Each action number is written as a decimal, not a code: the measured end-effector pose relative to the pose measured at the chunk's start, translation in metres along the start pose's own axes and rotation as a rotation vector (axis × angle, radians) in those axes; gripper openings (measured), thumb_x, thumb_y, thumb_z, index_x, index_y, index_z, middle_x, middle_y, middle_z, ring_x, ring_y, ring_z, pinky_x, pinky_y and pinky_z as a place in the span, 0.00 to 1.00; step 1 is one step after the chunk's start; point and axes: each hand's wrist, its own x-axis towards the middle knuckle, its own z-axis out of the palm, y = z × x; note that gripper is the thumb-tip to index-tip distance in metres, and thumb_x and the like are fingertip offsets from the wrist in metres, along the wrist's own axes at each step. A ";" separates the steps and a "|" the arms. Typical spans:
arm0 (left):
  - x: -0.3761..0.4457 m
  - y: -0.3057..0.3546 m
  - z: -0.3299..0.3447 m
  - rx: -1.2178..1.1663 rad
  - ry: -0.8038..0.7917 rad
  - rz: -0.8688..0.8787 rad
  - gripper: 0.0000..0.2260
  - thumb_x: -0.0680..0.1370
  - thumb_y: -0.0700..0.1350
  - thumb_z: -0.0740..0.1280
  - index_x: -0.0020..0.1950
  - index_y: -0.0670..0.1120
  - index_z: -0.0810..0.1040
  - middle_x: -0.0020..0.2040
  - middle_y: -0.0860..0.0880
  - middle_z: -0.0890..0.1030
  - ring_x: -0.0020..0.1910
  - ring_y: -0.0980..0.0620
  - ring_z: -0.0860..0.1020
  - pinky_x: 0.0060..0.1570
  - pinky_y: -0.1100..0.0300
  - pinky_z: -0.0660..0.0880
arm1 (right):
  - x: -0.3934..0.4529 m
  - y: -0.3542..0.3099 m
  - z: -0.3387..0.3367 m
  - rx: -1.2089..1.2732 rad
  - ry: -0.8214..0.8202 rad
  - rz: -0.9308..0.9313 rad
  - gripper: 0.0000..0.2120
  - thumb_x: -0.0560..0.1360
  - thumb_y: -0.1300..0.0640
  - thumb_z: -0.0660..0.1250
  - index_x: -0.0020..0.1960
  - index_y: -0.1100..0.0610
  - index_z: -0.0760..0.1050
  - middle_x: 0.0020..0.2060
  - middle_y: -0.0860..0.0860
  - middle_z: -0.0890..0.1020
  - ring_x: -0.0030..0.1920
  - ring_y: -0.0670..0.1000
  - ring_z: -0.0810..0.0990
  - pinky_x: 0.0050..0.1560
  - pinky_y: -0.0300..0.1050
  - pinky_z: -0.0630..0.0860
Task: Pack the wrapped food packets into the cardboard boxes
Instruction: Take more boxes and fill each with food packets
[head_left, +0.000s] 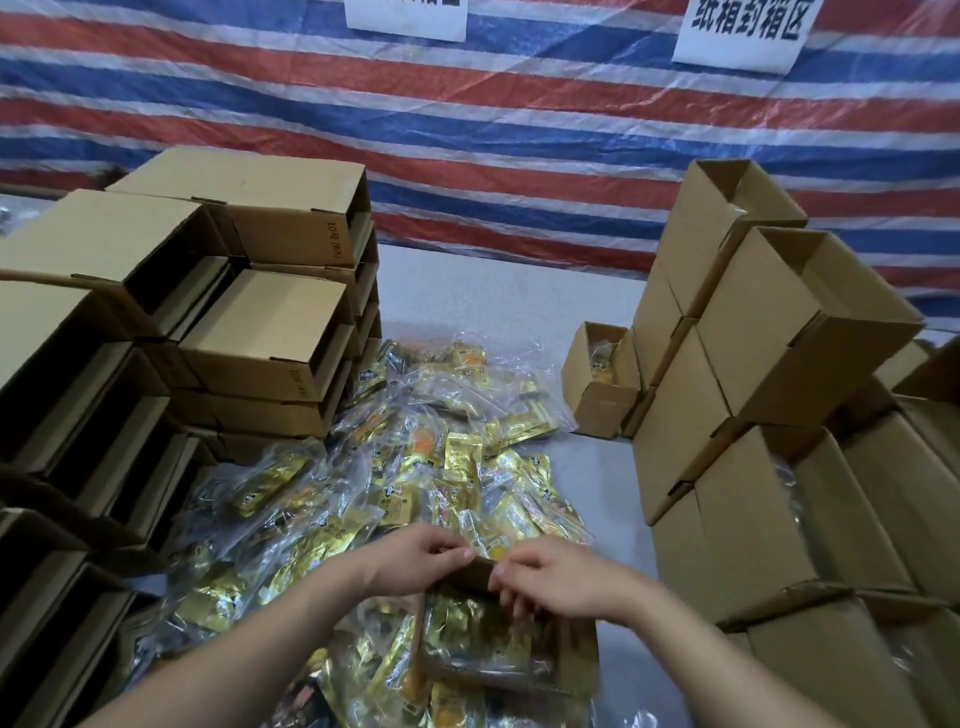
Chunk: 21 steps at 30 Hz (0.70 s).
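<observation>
Left hand: fingers curled, thumb and fingertips pinching the far flap of the open box, at its left part. Right hand: fingers bent downward over the same far edge, fingertips reaching into the box mouth onto the packets inside; whether they pinch a packet or only press cannot be told.

Open box: directly below and between both hands, resting on the packet heap, long axis running away from the person, already holding gold-wrapped packets. Both hands sit equally near; the flap lies at their fingertips, so closing it is judged the step in hand.

Loose packets: a heap spread on the desk, beyond and left of the hands.

Empty boxes: stacked at left, openings sideways.

Packed boxes: stacked at right, well apart from the hands.

Striped tarpaulin: backdrop.
</observation>
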 end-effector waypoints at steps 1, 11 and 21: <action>0.000 0.001 0.000 0.011 -0.010 0.007 0.11 0.83 0.59 0.59 0.55 0.58 0.79 0.44 0.58 0.79 0.40 0.63 0.76 0.44 0.67 0.72 | -0.005 0.004 -0.008 0.044 0.136 -0.041 0.12 0.83 0.51 0.59 0.47 0.52 0.80 0.42 0.50 0.84 0.41 0.44 0.82 0.46 0.42 0.78; 0.010 0.009 -0.013 0.177 -0.127 -0.022 0.17 0.82 0.60 0.59 0.67 0.56 0.75 0.57 0.60 0.77 0.57 0.61 0.76 0.57 0.64 0.71 | 0.013 0.080 0.026 -0.126 0.432 0.026 0.18 0.84 0.44 0.50 0.38 0.46 0.66 0.35 0.44 0.72 0.38 0.42 0.71 0.46 0.45 0.71; 0.077 0.029 -0.023 0.322 0.104 -0.052 0.17 0.84 0.54 0.58 0.68 0.48 0.75 0.64 0.50 0.78 0.60 0.51 0.77 0.62 0.55 0.74 | 0.020 0.084 -0.013 0.073 0.531 -0.004 0.19 0.84 0.42 0.53 0.44 0.50 0.76 0.41 0.46 0.79 0.47 0.48 0.78 0.50 0.45 0.71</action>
